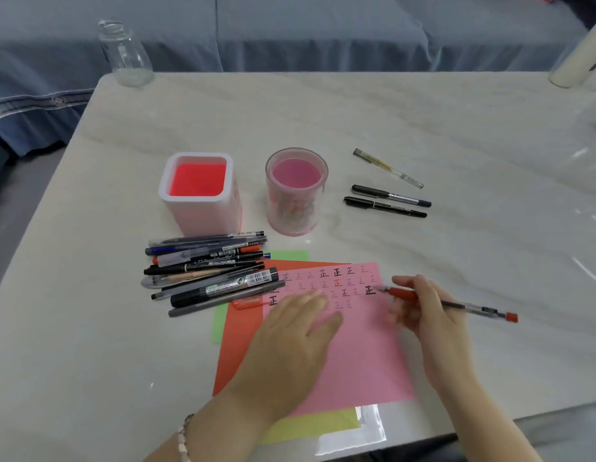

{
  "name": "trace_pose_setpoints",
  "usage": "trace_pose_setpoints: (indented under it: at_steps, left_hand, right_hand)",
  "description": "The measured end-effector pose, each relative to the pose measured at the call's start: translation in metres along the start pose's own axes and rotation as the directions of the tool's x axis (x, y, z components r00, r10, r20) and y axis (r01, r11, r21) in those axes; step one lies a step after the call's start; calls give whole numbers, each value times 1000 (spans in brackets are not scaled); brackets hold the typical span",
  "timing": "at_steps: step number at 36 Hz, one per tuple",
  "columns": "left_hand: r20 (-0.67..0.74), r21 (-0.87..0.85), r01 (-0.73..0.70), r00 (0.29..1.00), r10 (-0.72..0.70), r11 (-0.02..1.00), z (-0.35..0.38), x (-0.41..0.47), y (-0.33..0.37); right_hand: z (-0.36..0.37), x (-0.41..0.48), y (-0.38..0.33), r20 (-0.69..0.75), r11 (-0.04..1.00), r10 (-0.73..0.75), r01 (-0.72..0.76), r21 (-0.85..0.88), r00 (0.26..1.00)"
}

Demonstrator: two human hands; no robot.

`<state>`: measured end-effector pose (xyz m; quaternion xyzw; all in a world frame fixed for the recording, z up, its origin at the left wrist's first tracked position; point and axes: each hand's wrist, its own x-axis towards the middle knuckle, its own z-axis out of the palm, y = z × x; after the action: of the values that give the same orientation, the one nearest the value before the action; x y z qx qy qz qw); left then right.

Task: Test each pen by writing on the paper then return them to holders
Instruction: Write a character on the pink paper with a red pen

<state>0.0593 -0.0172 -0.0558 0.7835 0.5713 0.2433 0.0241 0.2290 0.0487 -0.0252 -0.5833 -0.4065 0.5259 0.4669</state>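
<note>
A pink sheet of paper (356,355) with rows of written marks lies in front of me on other coloured sheets. My left hand (290,341) rests flat on it, fingers spread. My right hand (423,311) grips a red-grip pen (456,305), its tip touching the paper's upper right edge. The pen's red cap (245,303) lies at the sheet's left edge. A pile of several pens (206,268) sits left of the paper. Behind stand a square white holder (200,195) and a round pink holder (296,191), both with no pens inside.
Three pens (388,191) lie apart to the right of the round holder. A glass bottle (125,55) stands at the table's far left corner, a white cylinder (573,65) at the far right. Blue fabric lies beyond the marble table (456,128).
</note>
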Motion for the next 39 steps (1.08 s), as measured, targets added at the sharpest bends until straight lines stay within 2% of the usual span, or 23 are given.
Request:
trace_pose_setpoints:
  at_steps: [3, 7, 15, 24, 32, 39]
  left_hand:
    - [175, -22, 22, 984, -18, 1000, 14, 3, 5]
    - [304, 90, 22, 952, -48, 996, 23, 6, 1]
    - [284, 56, 35, 957, -49, 998, 27, 6, -2]
    - [278, -44, 72, 959, -57, 996, 27, 6, -2]
    - [273, -64, 81, 960, -60, 995, 26, 6, 0]
    - [297, -61, 98, 952, -76, 993, 25, 6, 1]
  right_hand:
    - [-1, 4, 0, 44, 999, -17, 15, 31, 999]
    - [-3, 9, 4, 25, 997, -51, 53, -62, 998]
    - [5, 19, 14, -96, 955, -203, 175, -241, 975]
    - [21, 26, 36, -88, 894, -294, 241, -377, 952]
    - [21, 24, 40, -73, 872, -369, 318, -371, 926]
    - [22, 23, 39, -47, 873, -365, 324, -364, 930]
